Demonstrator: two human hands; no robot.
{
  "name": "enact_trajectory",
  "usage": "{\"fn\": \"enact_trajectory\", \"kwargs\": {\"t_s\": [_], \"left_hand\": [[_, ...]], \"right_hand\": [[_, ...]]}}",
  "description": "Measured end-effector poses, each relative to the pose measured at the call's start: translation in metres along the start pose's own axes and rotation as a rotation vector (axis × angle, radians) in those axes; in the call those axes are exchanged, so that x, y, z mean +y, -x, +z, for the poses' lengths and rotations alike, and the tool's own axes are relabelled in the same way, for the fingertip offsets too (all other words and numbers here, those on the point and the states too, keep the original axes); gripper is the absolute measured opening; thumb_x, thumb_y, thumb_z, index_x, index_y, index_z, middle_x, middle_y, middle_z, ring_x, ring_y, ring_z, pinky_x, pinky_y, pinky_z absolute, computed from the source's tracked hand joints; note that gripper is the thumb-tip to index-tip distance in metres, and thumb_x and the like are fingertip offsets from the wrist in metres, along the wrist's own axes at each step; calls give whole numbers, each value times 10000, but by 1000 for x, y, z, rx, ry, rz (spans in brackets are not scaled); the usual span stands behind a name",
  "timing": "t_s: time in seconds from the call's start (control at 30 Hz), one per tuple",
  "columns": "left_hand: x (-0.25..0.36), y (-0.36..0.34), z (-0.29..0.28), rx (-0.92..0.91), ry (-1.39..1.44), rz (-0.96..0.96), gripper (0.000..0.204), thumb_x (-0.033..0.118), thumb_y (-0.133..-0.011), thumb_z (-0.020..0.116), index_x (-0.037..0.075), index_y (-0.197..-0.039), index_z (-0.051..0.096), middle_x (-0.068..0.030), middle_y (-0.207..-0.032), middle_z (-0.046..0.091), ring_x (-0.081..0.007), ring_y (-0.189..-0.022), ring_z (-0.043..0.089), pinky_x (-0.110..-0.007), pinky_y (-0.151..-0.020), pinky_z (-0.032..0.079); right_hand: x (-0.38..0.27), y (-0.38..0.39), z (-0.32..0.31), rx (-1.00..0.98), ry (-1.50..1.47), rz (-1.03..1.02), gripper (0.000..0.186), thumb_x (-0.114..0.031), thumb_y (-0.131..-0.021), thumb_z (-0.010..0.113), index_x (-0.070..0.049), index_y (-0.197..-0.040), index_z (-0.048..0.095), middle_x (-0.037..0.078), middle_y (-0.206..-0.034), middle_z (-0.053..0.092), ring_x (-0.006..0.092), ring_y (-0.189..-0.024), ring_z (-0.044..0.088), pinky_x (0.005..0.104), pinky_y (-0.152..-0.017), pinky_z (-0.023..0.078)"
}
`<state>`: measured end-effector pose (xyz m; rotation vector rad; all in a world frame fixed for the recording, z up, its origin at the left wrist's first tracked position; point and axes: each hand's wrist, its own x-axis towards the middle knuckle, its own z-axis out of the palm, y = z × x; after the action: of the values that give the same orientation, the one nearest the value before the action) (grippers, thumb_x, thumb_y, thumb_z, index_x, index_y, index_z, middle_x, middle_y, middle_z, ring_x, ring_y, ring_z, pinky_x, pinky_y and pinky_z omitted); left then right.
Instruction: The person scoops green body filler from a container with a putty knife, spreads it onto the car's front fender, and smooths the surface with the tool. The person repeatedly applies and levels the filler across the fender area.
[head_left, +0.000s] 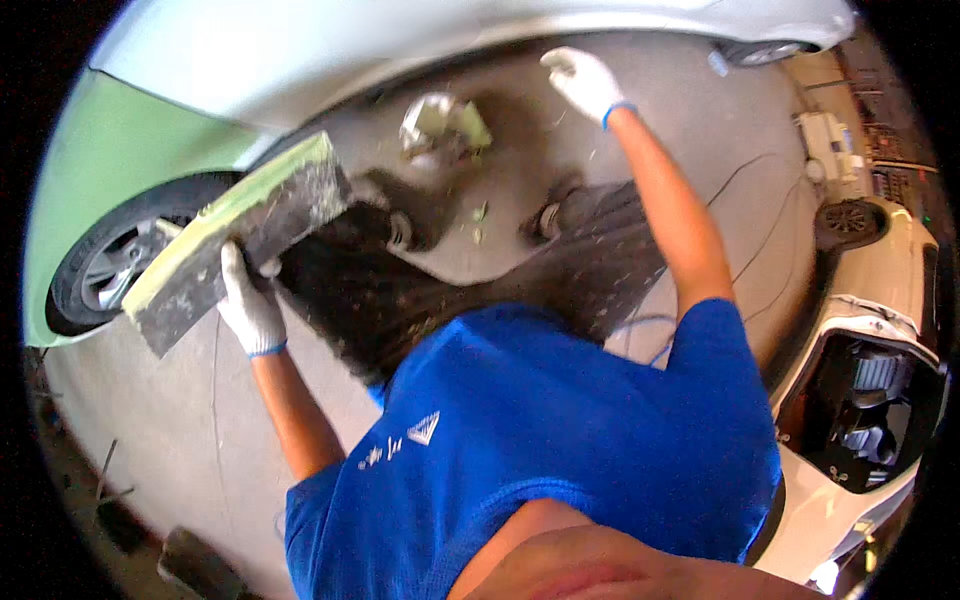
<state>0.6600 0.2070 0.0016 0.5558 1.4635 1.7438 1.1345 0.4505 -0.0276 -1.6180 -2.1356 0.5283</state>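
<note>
My left hand [247,300], in a white knit glove with a blue cuff, grips a long board [262,225] by its near edge. The board is dark grey with pale smears, and a thick yellow-green band runs along its far long edge. It is held tilted in front of the green car's wheel [120,255]. My right hand [583,82], gloved the same way, reaches far forward beside the lower side of the pale car body [400,35]. Its fingers are partly bent, and nothing shows between them.
A round whitish object [415,130] with green pieces lies on the floor between my feet and the car. Small green scraps [479,220] are nearby. Cables [765,255] trail on the right. A cream car with a dark opening [860,410] stands at far right.
</note>
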Motion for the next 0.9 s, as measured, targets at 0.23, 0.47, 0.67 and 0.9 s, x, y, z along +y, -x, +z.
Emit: {"fn": "enact_trajectory", "kwargs": {"t_s": [0.23, 0.47, 0.67, 0.9], "left_hand": [[-24, -7, 19, 68, -88, -8, 486, 316, -934, 673, 11, -1288, 541, -53, -1171, 583, -120, -898, 562, -241, -645, 477], [0, 16, 22, 83, -202, 44, 257, 305, -944, 652, 77, -1026, 568, -15, -833, 548, -97, -531, 456, -250, -457, 395], [11, 6, 36, 62, -267, -100, 317, 302, -917, 673, 65, -1103, 573, -27, -917, 600, -114, -594, 550, -246, -476, 454], [-2, 15, 33, 86, -291, -109, 418, 377, -895, 707, 81, -1140, 542, -21, -863, 601, -111, -541, 547, -255, -474, 437]], "right_hand": [[88, 4, 164, -232, -4, 292, 351, -236, -821, 629, -134, -1150, 695, 121, -1181, 684, 306, -1108, 639, 397, -970, 501], [-56, 25, 181, -216, 129, 96, 512, -203, -862, 635, -68, -1341, 513, 267, -1446, 416, 407, -1284, 472, 453, -1031, 443], [-41, 23, 249, -96, 276, 27, 882, -527, -746, 764, -123, -1439, 397, 206, -1298, 482, 407, -1166, 516, 504, -957, 449], [-35, 12, 255, -239, 345, 38, 740, -438, -763, 790, -121, -1329, 434, 161, -1183, 509, 366, -1113, 539, 478, -890, 485]]}}
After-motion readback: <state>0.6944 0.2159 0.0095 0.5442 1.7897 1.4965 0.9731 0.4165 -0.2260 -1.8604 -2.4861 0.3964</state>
